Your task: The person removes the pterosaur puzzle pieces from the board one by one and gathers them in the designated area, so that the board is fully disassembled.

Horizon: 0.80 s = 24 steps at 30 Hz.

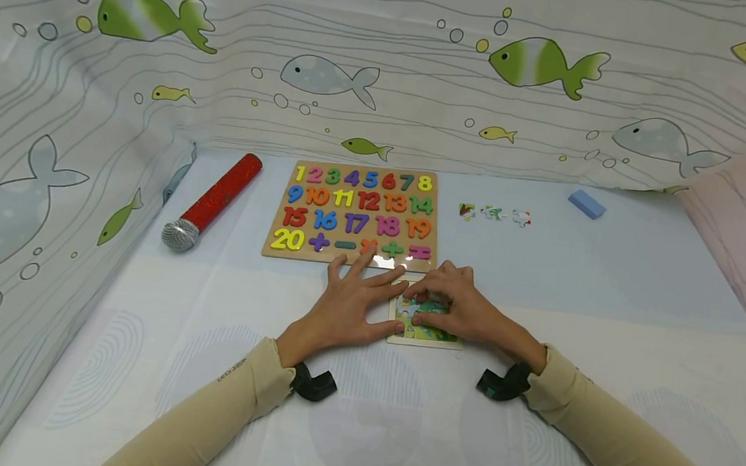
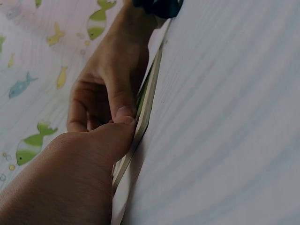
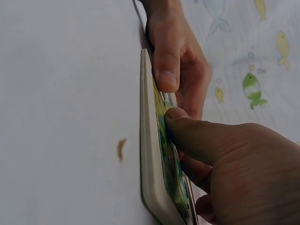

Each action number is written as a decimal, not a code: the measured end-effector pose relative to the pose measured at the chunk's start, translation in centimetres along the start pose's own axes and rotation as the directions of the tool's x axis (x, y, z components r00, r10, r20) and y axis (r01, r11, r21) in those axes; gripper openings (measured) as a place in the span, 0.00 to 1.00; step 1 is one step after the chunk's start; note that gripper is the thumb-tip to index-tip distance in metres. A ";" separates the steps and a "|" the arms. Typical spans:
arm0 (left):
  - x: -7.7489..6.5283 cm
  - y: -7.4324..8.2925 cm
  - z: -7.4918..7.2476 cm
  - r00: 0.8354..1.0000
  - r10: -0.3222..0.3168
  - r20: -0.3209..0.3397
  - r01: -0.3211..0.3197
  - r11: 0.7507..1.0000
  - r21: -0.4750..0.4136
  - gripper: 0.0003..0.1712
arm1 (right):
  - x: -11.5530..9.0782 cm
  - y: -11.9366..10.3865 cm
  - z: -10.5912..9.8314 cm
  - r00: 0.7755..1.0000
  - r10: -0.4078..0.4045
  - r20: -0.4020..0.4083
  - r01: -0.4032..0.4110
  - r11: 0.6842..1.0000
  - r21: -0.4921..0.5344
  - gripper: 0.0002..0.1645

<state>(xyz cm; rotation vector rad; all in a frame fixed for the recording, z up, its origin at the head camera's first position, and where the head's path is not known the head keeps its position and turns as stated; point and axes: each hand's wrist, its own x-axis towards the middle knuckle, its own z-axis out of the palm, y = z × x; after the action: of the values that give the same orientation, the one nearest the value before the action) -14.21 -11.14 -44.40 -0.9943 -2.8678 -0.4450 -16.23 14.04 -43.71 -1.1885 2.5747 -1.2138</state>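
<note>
1. A red, silver-headed microphone [image 1: 220, 195] is lying left of the left grip [image 1: 355, 304].
2. A brown wooden number board [image 1: 306, 255] is lying beyond this grip's spread fingers.
3. A square, pale-framed green puzzle [image 1: 433, 336] is lying beneath the left thumb and right grip [image 1: 465, 304].
4. The right grip is touching it; whether it's pinching, I cannot tell.
5. Small jigsaw pieces [image 1: 494, 212] and a blue block [image 1: 586, 204] are lying beyond, rightward.

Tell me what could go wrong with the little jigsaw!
The right hand touches the jigsaw, and pressing crookedly could pop a piece out. A fingertip of the left hand looks very near the orange multiplication sign on the number board and might bump it. The loose jigsaw pieces lie farther off, beside that board, so one could get forgotten.
</note>
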 end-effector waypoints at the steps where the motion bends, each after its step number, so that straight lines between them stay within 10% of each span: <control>1: 0.0 0.0 0.0 1.000 0.000 0.000 0.000 1.000 0.000 0.41 | 0.0 0.0 0.0 1.000 0.002 0.002 -0.002 1.000 0.003 0.20; 24: 0.0 0.1 -0.2 1.000 0.013 0.000 -0.013 1.000 -0.001 0.40 | 0.0 -0.2 0.6 0.999 0.033 -0.014 -0.033 0.999 -0.016 0.22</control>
<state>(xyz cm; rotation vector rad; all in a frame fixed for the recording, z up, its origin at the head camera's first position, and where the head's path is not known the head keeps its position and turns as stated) -14.19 -11.13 -44.17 -1.0120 -2.8598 -0.4449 -15.92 13.58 -44.03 -1.1401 2.6075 -1.2016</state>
